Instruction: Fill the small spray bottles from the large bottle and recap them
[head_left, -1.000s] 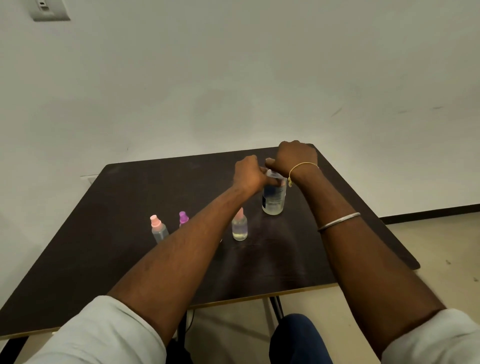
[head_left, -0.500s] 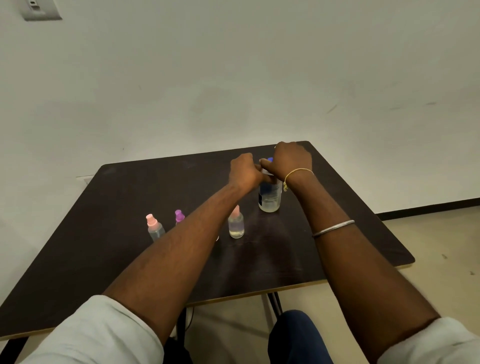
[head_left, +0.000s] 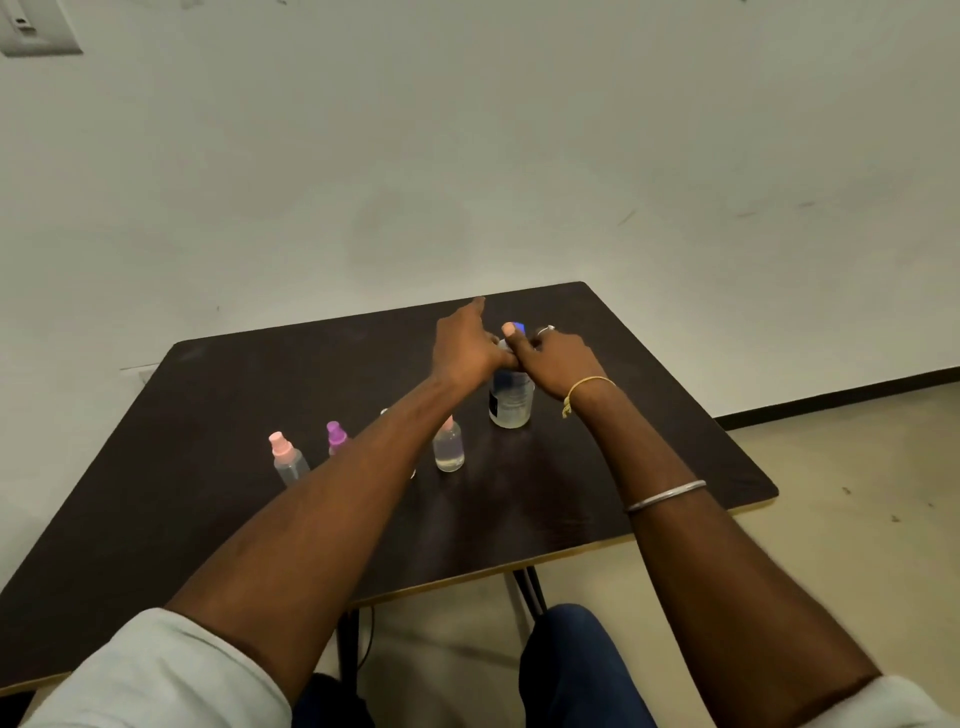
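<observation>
Now right hand (head_left: 556, 358) fingers grip large bottle (head_left: 511, 405) (blue cap (head_left: 520, 328)); left hand (head_left: 467, 348) fingers outstretched, beside it.

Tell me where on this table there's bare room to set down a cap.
Bare: the far-left corner of the table, behind the small bottles; the right side beyond the right arm; the near strip between it and the left arm. Crowded: the small-bottle row and around the large bottle.

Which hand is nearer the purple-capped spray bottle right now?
Left. The left hand is beside the large bottle, beyond and to the right of the purple-capped spray bottle; the right hand, gripping the large bottle's top, is further right.
</observation>
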